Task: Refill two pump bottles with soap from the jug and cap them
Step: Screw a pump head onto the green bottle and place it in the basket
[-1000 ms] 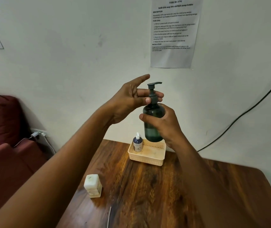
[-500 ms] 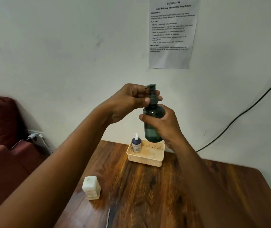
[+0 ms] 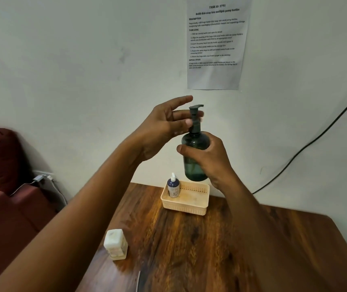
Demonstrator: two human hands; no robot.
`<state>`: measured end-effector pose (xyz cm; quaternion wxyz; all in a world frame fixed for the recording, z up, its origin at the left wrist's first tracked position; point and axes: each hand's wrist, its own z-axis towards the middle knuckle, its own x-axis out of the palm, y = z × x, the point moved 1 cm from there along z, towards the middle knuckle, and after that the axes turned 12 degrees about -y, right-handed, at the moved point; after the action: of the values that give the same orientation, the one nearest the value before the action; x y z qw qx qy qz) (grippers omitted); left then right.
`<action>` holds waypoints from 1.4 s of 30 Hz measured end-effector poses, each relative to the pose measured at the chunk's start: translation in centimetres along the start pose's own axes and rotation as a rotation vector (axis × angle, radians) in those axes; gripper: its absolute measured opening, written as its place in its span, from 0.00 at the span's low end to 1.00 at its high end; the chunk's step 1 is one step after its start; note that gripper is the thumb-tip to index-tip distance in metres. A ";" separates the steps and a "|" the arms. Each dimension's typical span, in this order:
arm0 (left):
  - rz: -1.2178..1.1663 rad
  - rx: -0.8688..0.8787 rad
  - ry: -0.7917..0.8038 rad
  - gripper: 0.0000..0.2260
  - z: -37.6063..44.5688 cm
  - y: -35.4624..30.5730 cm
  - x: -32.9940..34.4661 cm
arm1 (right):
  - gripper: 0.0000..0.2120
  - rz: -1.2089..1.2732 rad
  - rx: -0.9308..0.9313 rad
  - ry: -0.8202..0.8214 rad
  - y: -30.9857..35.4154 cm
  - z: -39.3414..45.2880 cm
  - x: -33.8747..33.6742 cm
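So I've got the green pump bottle (image 3: 194, 157) up in the air, straight above the little beige basket (image 3: 186, 204) that sits on the wooden table (image 3: 221, 249) by the wall. My right hand (image 3: 208, 160) is wrapped round the bottle's body, thumb across the front, gripping it upright. My left hand (image 3: 164, 127) is up at the neck: thumb and a couple of fingers pinching the dark pump collar (image 3: 194, 126), while the index finger sticks out loose above them, so the hand's half spread. The pump head is seated on the bottle with the nozzle pointing right. Can't really tell how much soap is inside, the plastic's too dark. In the basket, tucked into its left end, there's a smaller dark blue bottle (image 3: 173, 186) with a white top, standing upright. Well in front of the basket and off to its left, near the table edge, is a whitish squarish container (image 3: 115, 244). Above the basket on the wall hangs a printed sheet (image 3: 216, 43), and a black cable (image 3: 307, 144) runs diagonally across the wall to the basket's right.
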<state>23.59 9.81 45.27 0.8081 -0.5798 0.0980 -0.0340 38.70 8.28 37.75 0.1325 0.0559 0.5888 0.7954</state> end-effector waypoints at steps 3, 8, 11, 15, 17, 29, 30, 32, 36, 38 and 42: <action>0.192 0.096 -0.208 0.32 -0.1 0.0 1.1 | 0.21 -0.017 -0.020 -0.004 0.6 0.1 0.1; 0.158 0.049 -0.106 0.27 0.1 -0.5 0.6 | 0.20 -0.028 -0.032 0.005 0.7 0.0 0.1; 0.068 -0.003 0.066 0.26 0.2 -0.9 -0.3 | 0.19 -0.007 -0.015 -0.001 0.4 -0.1 -0.2; 0.231 0.096 -0.175 0.26 0.1 -0.5 0.7 | 0.20 -0.047 -0.049 -0.018 0.8 0.0 0.0; 0.249 0.144 -0.244 0.21 0.2 -0.5 1.3 | 0.21 -0.056 -0.062 -0.025 0.9 0.1 0.0; -0.013 0.018 0.167 0.36 0.4 -1.1 0.5 | 0.19 0.082 0.001 0.099 0.9 0.3 -1.7; 0.005 0.033 0.105 0.40 0.4 -1.1 0.8 | 0.20 0.067 -0.011 0.090 1.1 0.4 -1.7; 0.104 0.107 -0.070 0.46 0.4 -0.9 1.5 | 0.20 0.030 -0.048 0.075 1.3 0.6 -1.7; 0.107 0.167 -0.157 0.47 0.7 -0.8 2.1 | 0.17 0.024 -0.056 0.086 1.1 0.8 -1.9; 0.019 0.127 -0.065 0.45 0.8 -1.0 1.8 | 0.15 0.070 -0.014 0.127 0.8 0.9 -2.4; 0.013 0.119 0.094 0.42 0.8 -1.3 1.5 | 0.21 0.164 0.065 0.304 0.5 1.1 -3.0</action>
<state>25.27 9.94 46.56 0.8360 -0.5277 0.1372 -0.0618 41.74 8.38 38.77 -0.0252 -0.0128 0.6211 0.7832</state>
